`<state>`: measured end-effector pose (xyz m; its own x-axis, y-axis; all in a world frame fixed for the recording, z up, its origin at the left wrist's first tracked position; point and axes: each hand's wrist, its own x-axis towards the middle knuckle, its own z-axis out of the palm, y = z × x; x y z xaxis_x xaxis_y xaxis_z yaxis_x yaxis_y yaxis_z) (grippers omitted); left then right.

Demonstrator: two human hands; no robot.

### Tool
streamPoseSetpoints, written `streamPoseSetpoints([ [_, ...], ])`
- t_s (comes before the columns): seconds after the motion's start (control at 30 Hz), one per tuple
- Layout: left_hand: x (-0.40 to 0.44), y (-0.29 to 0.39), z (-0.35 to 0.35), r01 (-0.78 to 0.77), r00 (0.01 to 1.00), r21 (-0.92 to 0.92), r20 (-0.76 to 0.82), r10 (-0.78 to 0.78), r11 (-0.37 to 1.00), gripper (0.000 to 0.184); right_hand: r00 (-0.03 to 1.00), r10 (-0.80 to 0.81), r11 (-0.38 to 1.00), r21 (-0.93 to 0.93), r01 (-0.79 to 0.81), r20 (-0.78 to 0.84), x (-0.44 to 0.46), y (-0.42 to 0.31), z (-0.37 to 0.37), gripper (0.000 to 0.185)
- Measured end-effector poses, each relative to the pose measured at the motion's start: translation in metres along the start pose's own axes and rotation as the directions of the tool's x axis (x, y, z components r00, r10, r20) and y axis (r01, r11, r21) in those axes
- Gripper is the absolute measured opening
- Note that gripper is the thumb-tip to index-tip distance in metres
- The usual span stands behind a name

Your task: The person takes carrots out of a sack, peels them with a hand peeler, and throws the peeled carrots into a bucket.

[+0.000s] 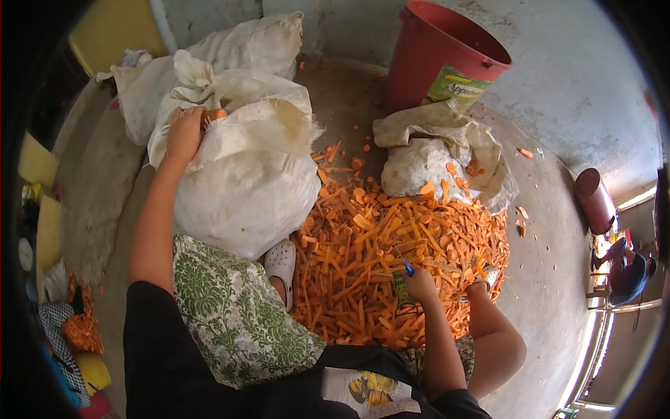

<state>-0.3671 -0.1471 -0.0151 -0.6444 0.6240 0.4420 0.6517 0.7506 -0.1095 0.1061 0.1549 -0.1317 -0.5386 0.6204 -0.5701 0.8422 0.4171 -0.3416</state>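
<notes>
My left hand (pixel 185 137) is at the mouth of a big white sack (pixel 244 202), its fingers closed on an orange carrot (pixel 215 114) that partly shows. Over the pile of cut carrot pieces (pixel 363 258), my right hand (pixel 421 285) is closed round a small knife with a blue handle (pixel 408 268); its thin blade points up and left. A green piece of material (pixel 401 288) lies beside that hand. The pile spreads on the floor between my feet.
Another white sack (pixel 244 49) lies behind. A red bucket (pixel 440 56) stands at the wall, near a crumpled sack (pixel 433 164). Far right are a dark red container (pixel 595 202) and a seated person (pixel 628 276). At lower left sits a net bag of carrots (pixel 84 325).
</notes>
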Motion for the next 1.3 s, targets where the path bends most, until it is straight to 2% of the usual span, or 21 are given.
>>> streamPoseSetpoints([
  [0.13,0.004,-0.001,-0.009,-0.022,0.999,0.039,-0.042,0.024,0.999,0.027,1.000,0.005,1.000,-0.006,-0.005,0.017,0.000,0.000,0.000,0.031],
  [0.2,0.003,-0.009,-0.010,0.004,0.972,0.157,-0.233,0.032,0.988,0.029,1.000,0.001,1.000,-0.019,-0.001,0.009,-0.001,-0.002,-0.002,0.031],
  [0.33,0.008,-0.008,-0.028,0.073,0.954,0.232,-0.300,0.000,0.970,0.035,0.999,-0.035,0.999,0.004,0.035,-0.027,-0.008,-0.006,-0.003,0.029],
  [0.4,0.023,0.000,-0.050,0.288,0.823,-0.107,-0.480,-0.303,0.952,0.036,0.995,-0.071,0.997,0.012,0.072,-0.076,-0.011,-0.006,-0.004,0.027],
  [0.43,0.028,0.007,-0.068,0.288,0.823,-0.108,-0.480,-0.303,0.952,0.036,0.998,-0.049,0.999,0.018,0.050,-0.047,-0.012,-0.006,-0.007,0.029],
  [0.47,0.032,0.017,-0.088,0.244,0.818,-0.470,-0.370,-0.440,0.848,0.034,0.999,-0.029,0.999,0.021,0.029,-0.018,-0.014,-0.007,-0.009,0.031],
  [0.5,0.035,0.028,-0.101,0.191,0.821,-0.765,-0.219,-0.528,0.615,0.033,0.999,-0.033,0.999,0.018,0.033,-0.021,-0.017,-0.010,-0.013,0.031],
  [0.57,0.025,0.070,-0.117,0.002,0.919,-0.964,-0.104,-0.381,0.267,0.024,0.998,-0.006,0.998,0.058,0.009,-0.064,-0.023,-0.013,-0.021,0.029],
  [0.6,0.021,0.096,-0.126,0.042,0.960,-0.996,0.017,-0.278,0.084,0.027,0.997,-0.007,0.998,0.061,0.012,-0.071,-0.023,-0.011,-0.022,0.029],
  [0.67,0.011,0.142,-0.127,0.123,0.991,-0.943,0.131,-0.004,-0.308,0.031,0.993,0.020,0.948,0.319,0.019,-0.119,-0.021,-0.002,-0.023,0.029],
  [0.73,-0.001,0.186,-0.127,0.381,0.924,-0.744,0.323,0.204,-0.549,0.033,0.989,-0.001,0.940,0.337,0.052,-0.148,-0.032,-0.005,-0.038,0.030],
  [0.8,-0.010,0.220,-0.122,0.667,0.745,-0.569,0.525,0.412,-0.481,0.031,0.984,-0.024,0.930,0.356,0.087,-0.176,-0.041,-0.005,-0.044,0.031],
  [0.83,-0.017,0.234,-0.111,0.664,0.747,-0.575,0.517,0.418,-0.478,0.031,0.974,-0.055,0.912,0.385,0.138,-0.218,-0.045,-0.002,-0.045,0.031],
  [0.9,-0.023,0.260,-0.100,0.764,0.644,-0.367,0.485,0.592,-0.530,0.039,0.958,-0.079,0.892,0.410,0.192,-0.277,-0.051,0.001,-0.051,0.032],
  [1.0,-0.022,0.287,-0.114,0.624,0.780,-0.431,0.285,0.558,-0.652,0.057,0.957,-0.043,0.861,0.475,0.180,-0.286,-0.061,0.007,-0.058,0.032],
  [1.03,-0.019,0.293,-0.132,0.626,0.777,-0.434,0.277,0.566,-0.647,0.057,0.952,-0.050,0.846,0.493,0.202,-0.303,-0.062,0.009,-0.060,0.029],
  [1.1,-0.014,0.298,-0.171,0.367,0.897,-0.516,-0.024,0.442,-0.774,0.072,0.941,-0.069,0.816,0.525,0.245,-0.331,-0.064,0.012,-0.063,0.028],
  [1.13,-0.016,0.299,-0.183,0.368,0.895,-0.519,-0.028,0.445,-0.772,0.072,0.951,-0.047,0.826,0.524,0.208,-0.304,-0.074,0.006,-0.071,0.029],
  [1.2,-0.029,0.302,-0.202,0.291,0.957,-0.208,0.083,0.279,-0.934,0.067,0.946,-0.042,0.825,0.523,0.214,-0.320,-0.079,0.008,-0.074,0.029],
  [1.23,-0.042,0.310,-0.191,0.294,0.939,-0.197,0.243,0.243,-0.935,0.060,0.941,-0.038,0.827,0.518,0.218,-0.336,-0.081,0.008,-0.076,0.029],
  [1.3,-0.071,0.339,-0.124,0.310,0.794,-0.048,0.562,0.231,-0.950,0.036,0.925,-0.069,0.828,0.496,0.262,-0.374,-0.071,0.019,-0.069,0.029],
])
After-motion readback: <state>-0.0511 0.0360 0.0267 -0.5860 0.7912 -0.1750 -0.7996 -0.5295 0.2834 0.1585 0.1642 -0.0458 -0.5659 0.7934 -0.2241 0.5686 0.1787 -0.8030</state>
